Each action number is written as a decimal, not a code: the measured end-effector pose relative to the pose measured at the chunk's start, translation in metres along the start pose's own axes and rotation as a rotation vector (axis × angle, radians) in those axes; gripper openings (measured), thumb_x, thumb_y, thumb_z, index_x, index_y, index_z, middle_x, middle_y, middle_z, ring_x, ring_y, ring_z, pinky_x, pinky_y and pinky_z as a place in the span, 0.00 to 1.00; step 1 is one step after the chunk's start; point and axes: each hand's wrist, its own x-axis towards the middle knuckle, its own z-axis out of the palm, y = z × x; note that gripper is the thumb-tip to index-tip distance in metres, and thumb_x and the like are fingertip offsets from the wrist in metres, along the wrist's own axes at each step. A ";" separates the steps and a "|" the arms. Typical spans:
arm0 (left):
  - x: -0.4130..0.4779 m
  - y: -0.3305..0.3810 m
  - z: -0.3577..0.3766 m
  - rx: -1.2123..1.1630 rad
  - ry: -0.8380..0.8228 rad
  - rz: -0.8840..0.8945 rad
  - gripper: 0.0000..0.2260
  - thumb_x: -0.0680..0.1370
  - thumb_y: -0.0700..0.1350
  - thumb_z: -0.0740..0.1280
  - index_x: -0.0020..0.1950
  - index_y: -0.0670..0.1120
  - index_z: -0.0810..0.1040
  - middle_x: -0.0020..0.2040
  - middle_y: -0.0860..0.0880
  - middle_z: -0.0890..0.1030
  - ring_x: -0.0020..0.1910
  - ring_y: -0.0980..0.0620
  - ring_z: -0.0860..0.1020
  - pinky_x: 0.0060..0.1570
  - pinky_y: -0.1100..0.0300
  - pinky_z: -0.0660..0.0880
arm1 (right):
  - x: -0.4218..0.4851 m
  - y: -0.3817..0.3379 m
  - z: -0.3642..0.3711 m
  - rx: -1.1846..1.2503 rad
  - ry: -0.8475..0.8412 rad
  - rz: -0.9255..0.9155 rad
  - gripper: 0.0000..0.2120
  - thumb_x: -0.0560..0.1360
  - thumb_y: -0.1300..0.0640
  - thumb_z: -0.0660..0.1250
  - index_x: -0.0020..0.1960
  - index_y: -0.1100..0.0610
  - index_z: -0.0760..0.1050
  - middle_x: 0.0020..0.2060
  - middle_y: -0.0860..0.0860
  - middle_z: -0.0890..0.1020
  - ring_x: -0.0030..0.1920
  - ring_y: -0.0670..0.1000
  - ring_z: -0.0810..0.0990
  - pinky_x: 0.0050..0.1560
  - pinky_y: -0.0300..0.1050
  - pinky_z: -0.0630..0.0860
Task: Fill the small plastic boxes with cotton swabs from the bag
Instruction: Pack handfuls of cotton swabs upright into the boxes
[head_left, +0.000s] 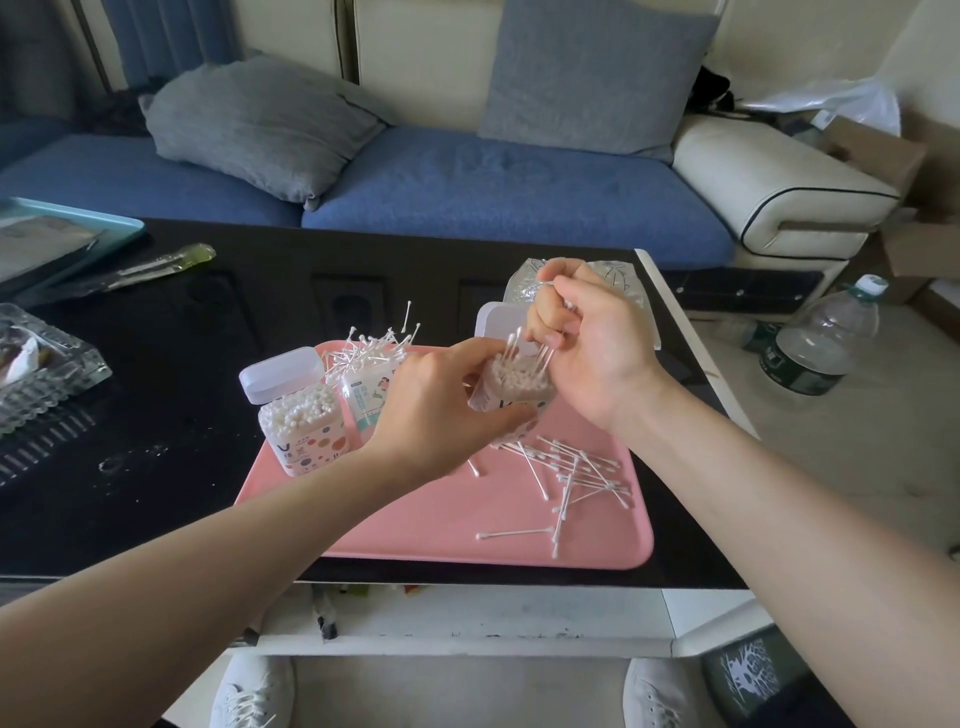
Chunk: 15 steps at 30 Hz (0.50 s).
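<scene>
Now, above pink tray (415, 519), grips nearly full box (511, 389) roughly upright with left hand (436, 405), mouth up; pinches few swabs (511, 345) with right hand (597, 343), shafts vertical, straight over that mouth, lower ends among packed heads.

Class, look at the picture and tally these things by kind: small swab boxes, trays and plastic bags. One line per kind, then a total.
Small swab boxes: 3
Trays: 2
Plastic bags: 1
Total: 6
</scene>
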 end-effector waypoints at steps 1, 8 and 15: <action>0.001 0.000 0.000 -0.013 -0.010 -0.003 0.24 0.67 0.58 0.77 0.59 0.48 0.82 0.45 0.54 0.85 0.42 0.56 0.83 0.42 0.53 0.81 | 0.000 -0.002 0.000 0.000 -0.008 -0.009 0.13 0.81 0.68 0.50 0.47 0.59 0.71 0.25 0.49 0.60 0.29 0.49 0.58 0.39 0.44 0.64; 0.001 0.003 -0.003 -0.116 -0.090 -0.041 0.20 0.69 0.51 0.81 0.59 0.48 0.83 0.47 0.55 0.86 0.44 0.58 0.84 0.44 0.54 0.82 | -0.006 -0.002 0.002 -0.043 -0.112 -0.008 0.13 0.81 0.69 0.50 0.45 0.61 0.71 0.25 0.50 0.60 0.30 0.52 0.53 0.32 0.44 0.56; 0.001 0.003 -0.009 -0.189 -0.112 -0.085 0.16 0.70 0.47 0.80 0.55 0.46 0.83 0.46 0.54 0.86 0.44 0.59 0.85 0.45 0.56 0.82 | -0.009 -0.007 -0.006 -0.336 -0.323 -0.002 0.11 0.82 0.68 0.52 0.55 0.63 0.73 0.29 0.56 0.69 0.36 0.57 0.76 0.43 0.43 0.72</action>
